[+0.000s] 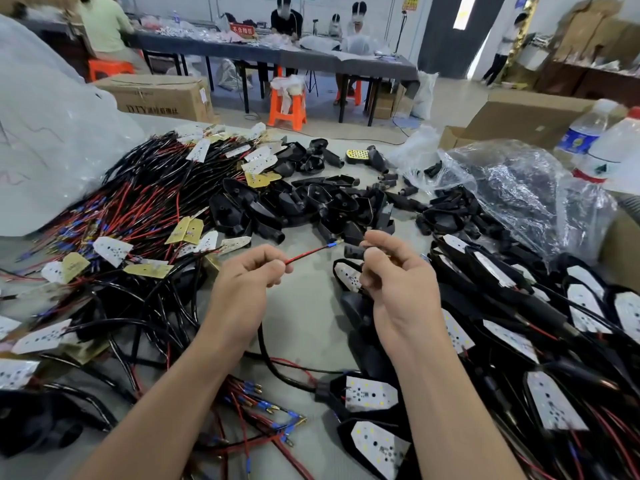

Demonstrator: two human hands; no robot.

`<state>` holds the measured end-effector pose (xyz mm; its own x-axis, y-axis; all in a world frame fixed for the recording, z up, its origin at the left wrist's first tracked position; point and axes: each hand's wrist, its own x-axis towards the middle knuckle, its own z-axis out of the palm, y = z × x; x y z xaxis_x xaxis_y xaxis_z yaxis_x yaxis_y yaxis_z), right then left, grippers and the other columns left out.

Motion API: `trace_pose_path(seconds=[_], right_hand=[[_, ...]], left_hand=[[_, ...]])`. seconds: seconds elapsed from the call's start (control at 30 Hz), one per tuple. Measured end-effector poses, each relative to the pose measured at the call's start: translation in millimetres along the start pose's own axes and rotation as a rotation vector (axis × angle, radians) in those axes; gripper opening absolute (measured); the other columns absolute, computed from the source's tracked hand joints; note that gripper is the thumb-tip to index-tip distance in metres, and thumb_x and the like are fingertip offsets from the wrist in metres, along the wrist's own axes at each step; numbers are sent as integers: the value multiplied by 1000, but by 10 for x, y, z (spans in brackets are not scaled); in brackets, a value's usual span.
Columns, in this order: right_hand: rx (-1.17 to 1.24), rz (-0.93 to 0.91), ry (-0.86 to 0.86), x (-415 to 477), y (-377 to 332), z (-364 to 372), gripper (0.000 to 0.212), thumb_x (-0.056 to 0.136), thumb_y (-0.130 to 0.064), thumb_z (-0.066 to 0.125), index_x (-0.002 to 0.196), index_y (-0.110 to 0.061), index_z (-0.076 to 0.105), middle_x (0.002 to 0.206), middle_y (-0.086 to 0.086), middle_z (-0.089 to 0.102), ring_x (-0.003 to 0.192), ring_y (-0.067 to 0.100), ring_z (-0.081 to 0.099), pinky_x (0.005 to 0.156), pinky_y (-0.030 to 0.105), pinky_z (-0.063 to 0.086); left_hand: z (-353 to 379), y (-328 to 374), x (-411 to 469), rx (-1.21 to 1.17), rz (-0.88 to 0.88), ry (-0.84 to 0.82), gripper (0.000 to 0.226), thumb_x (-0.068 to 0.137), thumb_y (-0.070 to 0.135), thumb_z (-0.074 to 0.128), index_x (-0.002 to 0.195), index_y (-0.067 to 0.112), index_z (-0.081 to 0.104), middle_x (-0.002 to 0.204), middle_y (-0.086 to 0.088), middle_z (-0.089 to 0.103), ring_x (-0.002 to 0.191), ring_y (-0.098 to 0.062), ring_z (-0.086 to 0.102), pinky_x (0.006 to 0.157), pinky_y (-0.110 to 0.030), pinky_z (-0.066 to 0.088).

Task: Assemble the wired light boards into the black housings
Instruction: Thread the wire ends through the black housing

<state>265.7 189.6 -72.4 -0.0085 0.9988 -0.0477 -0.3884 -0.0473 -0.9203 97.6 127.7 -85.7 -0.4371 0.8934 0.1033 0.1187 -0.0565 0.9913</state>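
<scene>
Grey bench carries unfitted wired light boards heaped at left, empty black housings at centre and finished units at right, each too many to count. Both hands are clamped: left hand on one red wire, right hand on one housing stem. Judged step: threading; next, feed the blue-sleeved terminal into the stem bore.

Two hands are up over the table. There are two clear bottles at the right, three orange stools on the floor and two big cartons. Five people are in the room behind. Loose black housings, wired boards and finished lights lie in heaps too thick to count.
</scene>
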Motion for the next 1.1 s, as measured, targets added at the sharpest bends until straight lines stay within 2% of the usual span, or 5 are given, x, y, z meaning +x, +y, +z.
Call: trace_pose_path(seconds=[0.23,0.33,0.43,0.77,1.1], right_hand=[[121,55,-67,34,-24,-24,27,95,15,51,107,-5,65,92,14,60,55,13,43,45,20,33],[150,73,-80,35,-35,-44,26,95,14,51,105,-5,65,88,13,62,54,14,44,45,21,33],[165,94,-97,33,-40,-59,26,95,14,50,104,-5,65,82,11,66,54,15,46,45,21,35],[136,60,-121,21,-33,-52,28,91,17,50,95,-6,65,76,7,67,53,14,45,45,21,33],[23,-70,-116,-34,-15,-25,24,88,15,59,89,-8,65,72,6,65,48,15,46,48,22,41]], left_hand=[[2,16,-30,72,39,-37,16,80,25,57,69,20,69,77,-12,63,72,-8,51,80,-35,41],[-8,-30,-38,200,101,-15,20,91,21,62,75,26,73,78,-14,65,64,-19,49,67,-33,41],[-23,-67,-48,345,170,34,27,96,17,65,79,36,73,70,0,66,50,-7,45,49,-19,37],[-46,-7,-112,550,427,185,20,92,8,69,86,26,77,86,22,65,94,3,58,80,0,37],[-69,38,-77,315,276,202,28,82,20,77,68,43,75,73,24,72,70,0,67,60,-8,47]])
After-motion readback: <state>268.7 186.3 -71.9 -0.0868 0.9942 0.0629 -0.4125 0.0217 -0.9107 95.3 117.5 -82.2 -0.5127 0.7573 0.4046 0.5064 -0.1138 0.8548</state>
